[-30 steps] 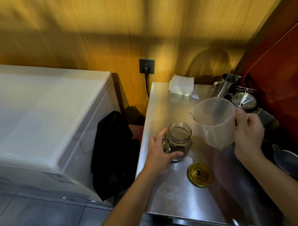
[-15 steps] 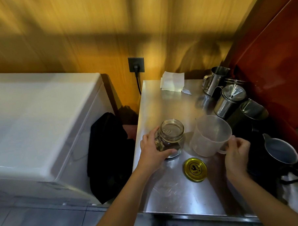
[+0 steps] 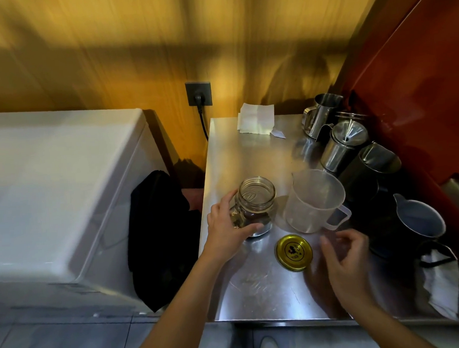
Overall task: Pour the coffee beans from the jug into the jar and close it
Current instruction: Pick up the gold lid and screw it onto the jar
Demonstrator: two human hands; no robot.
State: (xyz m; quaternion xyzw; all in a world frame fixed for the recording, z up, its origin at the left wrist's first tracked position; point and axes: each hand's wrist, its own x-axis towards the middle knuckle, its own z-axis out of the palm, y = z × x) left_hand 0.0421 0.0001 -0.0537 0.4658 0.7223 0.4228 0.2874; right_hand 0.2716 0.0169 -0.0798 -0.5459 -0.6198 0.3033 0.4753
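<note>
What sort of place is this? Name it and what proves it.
Probably a café's coffee prep corner: a bare stainless steel counter, a row of steel milk-frothing pitchers along the red wall, and a glass jar with coffee beans.

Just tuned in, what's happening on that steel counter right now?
A person is filling a jar with coffee beans. The left hand grips the open glass jar, which has beans in the bottom. The clear plastic jug stands upright on the counter beside it and looks empty. The right hand is open and holds nothing, hovering next to the gold lid, which lies flat on the counter. The jar is not yet closed.
</note>
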